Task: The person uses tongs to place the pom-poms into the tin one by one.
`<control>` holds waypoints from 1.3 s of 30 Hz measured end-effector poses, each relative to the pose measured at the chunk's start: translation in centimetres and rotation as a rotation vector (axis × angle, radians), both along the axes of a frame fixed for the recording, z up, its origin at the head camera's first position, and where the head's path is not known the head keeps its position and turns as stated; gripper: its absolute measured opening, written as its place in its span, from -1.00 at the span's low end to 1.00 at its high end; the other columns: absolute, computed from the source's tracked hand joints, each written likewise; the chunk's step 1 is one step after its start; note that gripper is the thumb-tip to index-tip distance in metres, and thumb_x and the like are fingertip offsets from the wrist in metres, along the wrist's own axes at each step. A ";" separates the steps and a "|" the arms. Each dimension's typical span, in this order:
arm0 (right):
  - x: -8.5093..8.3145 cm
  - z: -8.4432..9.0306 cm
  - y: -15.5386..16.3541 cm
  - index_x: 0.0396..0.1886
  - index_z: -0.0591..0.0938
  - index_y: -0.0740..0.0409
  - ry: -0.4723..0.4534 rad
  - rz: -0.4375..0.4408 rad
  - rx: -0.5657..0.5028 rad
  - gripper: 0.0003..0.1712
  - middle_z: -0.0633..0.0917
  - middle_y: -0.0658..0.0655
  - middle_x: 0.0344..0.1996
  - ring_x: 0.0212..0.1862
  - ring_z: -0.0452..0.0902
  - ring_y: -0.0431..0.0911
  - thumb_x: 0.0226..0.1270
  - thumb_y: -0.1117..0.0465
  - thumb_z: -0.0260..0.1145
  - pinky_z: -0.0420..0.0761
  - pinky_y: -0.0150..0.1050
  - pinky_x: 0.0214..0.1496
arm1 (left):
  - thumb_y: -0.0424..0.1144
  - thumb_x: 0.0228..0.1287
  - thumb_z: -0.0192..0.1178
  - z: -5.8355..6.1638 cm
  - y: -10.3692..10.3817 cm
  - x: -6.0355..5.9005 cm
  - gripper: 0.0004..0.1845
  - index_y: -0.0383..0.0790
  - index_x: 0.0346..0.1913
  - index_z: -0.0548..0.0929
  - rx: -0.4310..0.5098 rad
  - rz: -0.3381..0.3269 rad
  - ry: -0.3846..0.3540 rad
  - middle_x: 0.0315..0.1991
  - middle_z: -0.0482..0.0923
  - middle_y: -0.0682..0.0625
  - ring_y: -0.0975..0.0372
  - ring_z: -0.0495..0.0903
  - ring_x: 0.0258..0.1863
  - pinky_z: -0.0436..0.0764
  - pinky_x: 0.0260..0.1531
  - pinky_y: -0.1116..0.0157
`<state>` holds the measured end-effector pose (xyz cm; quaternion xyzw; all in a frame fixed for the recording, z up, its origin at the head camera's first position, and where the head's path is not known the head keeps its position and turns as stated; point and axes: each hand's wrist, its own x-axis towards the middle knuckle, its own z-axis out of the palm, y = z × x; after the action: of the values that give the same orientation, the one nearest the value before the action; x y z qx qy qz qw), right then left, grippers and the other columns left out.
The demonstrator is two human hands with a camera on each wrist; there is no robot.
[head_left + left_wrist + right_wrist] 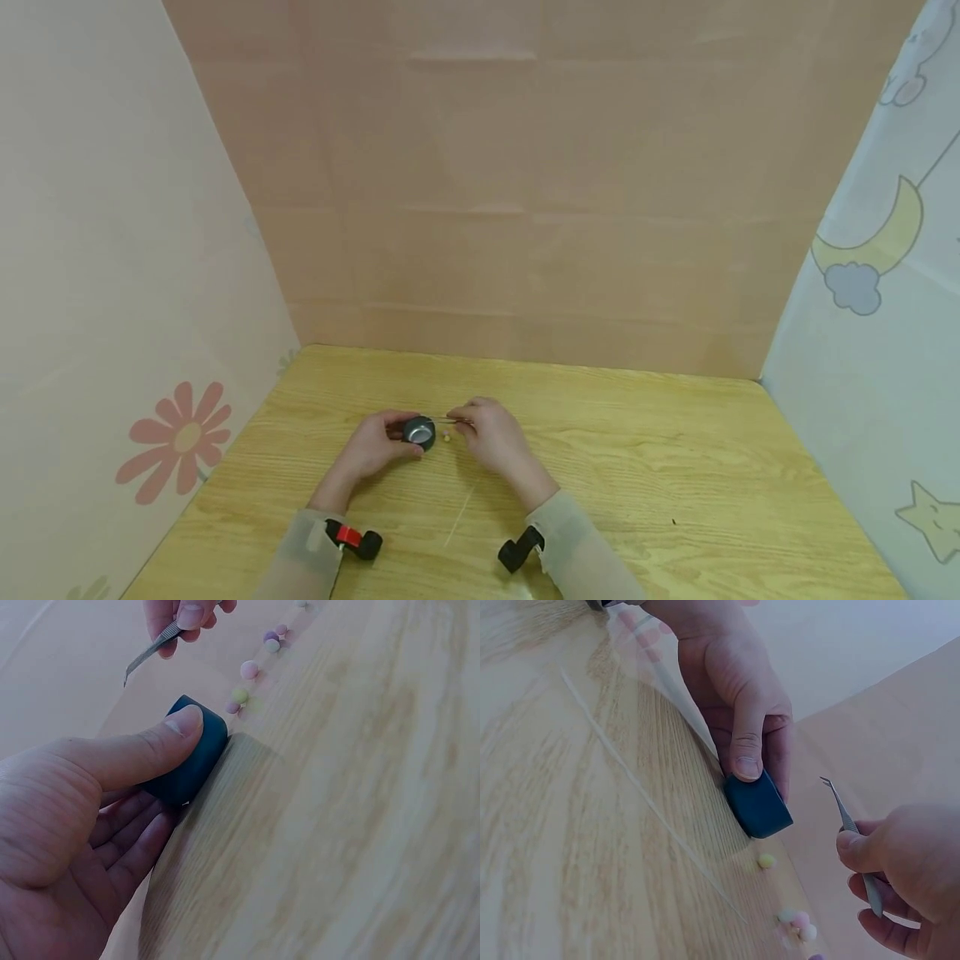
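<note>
My left hand [369, 450] holds a small round dark blue cup [196, 761] with a silvery inside, thumb on one side and fingers on the other. In the right wrist view the cup stands on the table. My right hand [493, 435] pinches metal tweezers [847, 816] with bent tips. Those tips hover beside and above the cup, slightly apart, and nothing shows between them. Close to the cup lie several small pastel balls, among them a pink ball [249, 670], a green ball [240, 695] and a purple ball [271, 636].
The wood-grain table [637, 467] spreads around both hands. A plain tan backdrop [525, 167] rises behind it. White panels with a printed flower [186, 437] at left and a printed moon [892, 242] at right flank it. A small dark speck [673, 522] lies at right.
</note>
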<state>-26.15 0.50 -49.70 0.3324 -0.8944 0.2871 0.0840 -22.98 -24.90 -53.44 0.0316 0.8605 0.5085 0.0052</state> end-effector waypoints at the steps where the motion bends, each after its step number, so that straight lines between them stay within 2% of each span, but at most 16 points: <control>1: -0.1 0.0 0.0 0.05 0.87 0.00 -0.003 0.004 -0.004 -0.79 0.78 -0.03 -0.15 -0.11 0.69 -0.10 0.51 0.26 0.45 0.72 -0.14 -0.08 | -0.27 0.07 0.70 0.1 0.0 0.0 -0.36 -0.20 0.27 0.75 -0.001 0.005 -0.001 0.12 0.72 -0.10 0.08 0.72 0.05 0.69 0.12 0.02; 5: -0.3 0.1 0.3 0.04 0.87 -0.02 -0.042 0.010 -0.032 -0.78 0.77 -0.07 -0.18 -0.16 0.66 -0.17 0.52 0.27 0.44 0.70 -0.19 -0.10 | -0.28 0.08 0.70 0.3 -0.1 0.1 -0.37 -0.18 0.26 0.75 -0.001 0.014 -0.010 0.12 0.73 -0.09 0.09 0.72 0.05 0.68 0.13 0.01; 12: -0.2 -0.1 1.4 0.01 0.87 0.01 -0.084 0.013 -0.100 -0.81 0.69 -0.10 -0.29 -0.32 0.51 -0.25 0.52 0.26 0.44 0.58 -0.27 -0.25 | -0.28 0.09 0.69 0.1 -0.1 0.3 -0.36 -0.19 0.28 0.74 -0.003 0.005 -0.018 0.12 0.73 -0.08 0.09 0.72 0.05 0.68 0.13 0.02; 21: -0.2 0.2 4.7 0.03 0.86 0.01 -0.175 -0.026 -0.162 -0.81 0.74 -0.14 -0.19 -0.16 0.63 -0.19 0.51 0.24 0.45 0.66 -0.20 -0.16 | -0.28 0.09 0.69 0.0 0.1 0.2 -0.36 -0.24 0.28 0.74 -0.001 -0.010 0.000 0.17 0.71 -0.13 0.05 0.71 0.08 0.68 0.14 0.04; 27: -0.6 -0.8 7.8 0.01 0.86 0.07 -0.177 -0.042 -0.175 -0.81 0.75 -0.13 -0.21 -0.19 0.64 -0.21 0.47 0.28 0.49 0.65 -0.27 -0.24 | -0.27 0.10 0.69 0.1 0.4 -0.1 -0.36 -0.24 0.28 0.74 -0.008 -0.019 0.006 0.17 0.71 -0.13 0.06 0.72 0.08 0.68 0.13 0.07; 33: -0.7 -1.8 10.2 -0.01 0.87 0.09 -0.163 -0.032 -0.129 -0.81 0.77 -0.09 -0.21 -0.20 0.66 -0.20 0.44 0.31 0.49 0.67 -0.27 -0.21 | -0.28 0.10 0.68 0.1 0.4 -0.4 -0.35 -0.27 0.29 0.73 -0.003 -0.019 0.003 0.16 0.72 -0.13 0.06 0.71 0.07 0.67 0.15 0.01; 39: -0.7 -2.1 11.3 -0.05 0.87 0.08 -0.129 -0.031 -0.046 -0.81 0.78 -0.10 -0.22 -0.22 0.65 -0.23 0.40 0.35 0.50 0.69 -0.24 -0.16 | -0.27 0.09 0.69 0.0 0.4 -0.6 -0.35 -0.25 0.29 0.73 0.002 -0.023 -0.001 0.15 0.72 -0.12 0.07 0.72 0.06 0.68 0.14 0.05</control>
<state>-26.82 11.84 -51.80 0.2972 -0.8962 0.3273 0.0382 -23.60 -24.54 -53.46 0.0413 0.8594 0.5095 0.0115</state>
